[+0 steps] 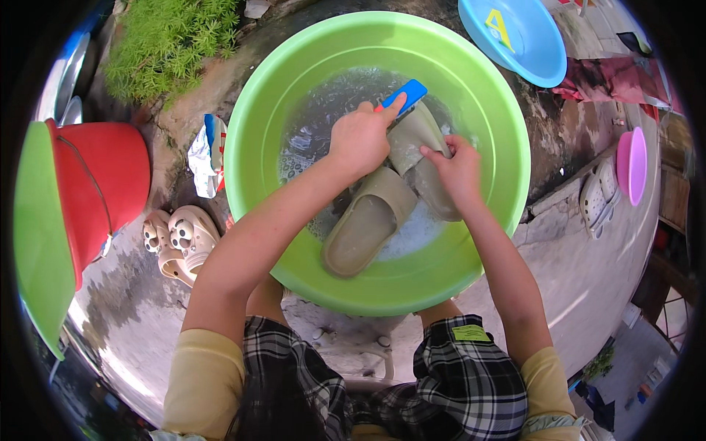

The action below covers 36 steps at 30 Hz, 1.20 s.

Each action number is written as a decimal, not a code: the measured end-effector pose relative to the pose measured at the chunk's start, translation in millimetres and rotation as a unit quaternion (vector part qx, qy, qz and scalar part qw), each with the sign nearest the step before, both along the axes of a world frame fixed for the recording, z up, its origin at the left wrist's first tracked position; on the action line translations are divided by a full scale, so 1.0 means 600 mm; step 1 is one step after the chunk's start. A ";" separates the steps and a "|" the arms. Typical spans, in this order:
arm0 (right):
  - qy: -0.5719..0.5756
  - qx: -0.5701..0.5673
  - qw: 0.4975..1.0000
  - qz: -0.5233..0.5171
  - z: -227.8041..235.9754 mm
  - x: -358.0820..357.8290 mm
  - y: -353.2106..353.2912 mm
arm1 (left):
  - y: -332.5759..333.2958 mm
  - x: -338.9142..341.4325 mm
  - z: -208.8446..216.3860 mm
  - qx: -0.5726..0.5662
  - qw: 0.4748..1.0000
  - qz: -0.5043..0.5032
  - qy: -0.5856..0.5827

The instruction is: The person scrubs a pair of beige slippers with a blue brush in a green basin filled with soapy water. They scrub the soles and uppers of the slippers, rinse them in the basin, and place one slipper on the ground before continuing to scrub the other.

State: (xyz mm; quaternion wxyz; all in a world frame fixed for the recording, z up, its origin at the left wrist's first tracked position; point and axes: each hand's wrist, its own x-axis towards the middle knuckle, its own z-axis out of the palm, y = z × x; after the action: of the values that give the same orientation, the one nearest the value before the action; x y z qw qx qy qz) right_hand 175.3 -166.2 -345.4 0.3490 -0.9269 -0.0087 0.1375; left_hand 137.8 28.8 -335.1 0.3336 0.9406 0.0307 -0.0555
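Note:
A large green basin point(254, 140) of murky, foamy water point(331, 99) stands in front of me. My left hand point(360, 140) is closed around a blue and red brush point(413, 93), whose bristles I cannot see. It is close to the upper strap of an olive-grey slide sandal point(418, 136). My right hand point(457, 170) grips that sandal by its right edge, thumb on top and the other fingers partly hidden. A second, matching slide sandal point(360, 234) lies in the basin below my left hand, its sole opening toward me.
Left of the basin are a shiny packet point(206, 156), beige clogs point(190, 239), a red bucket point(110, 184) and a green tub point(40, 220). A leafy plant point(173, 44) grows at the far left. To the right are a blue basin point(526, 44), grey clogs point(597, 197) and a pink basin point(632, 165).

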 end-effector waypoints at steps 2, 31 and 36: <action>-0.009 -0.060 0.998 0.006 0.027 0.008 0.007 | -0.025 -0.035 0.032 -0.002 0.999 -0.047 -0.022; -0.102 -0.181 0.964 0.165 0.029 -0.067 -0.043 | -0.011 -0.089 0.010 -0.066 0.996 -0.046 -0.032; -0.074 -0.179 0.966 0.172 0.031 -0.073 -0.041 | 0.034 -0.038 0.019 -0.057 0.994 0.080 0.048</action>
State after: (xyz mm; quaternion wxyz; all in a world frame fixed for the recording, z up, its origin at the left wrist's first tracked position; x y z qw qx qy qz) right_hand 131.7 -190.9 -326.7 0.1472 -0.9663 -0.1694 0.1264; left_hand 115.1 49.2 -323.5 0.3886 0.9106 0.1190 -0.0756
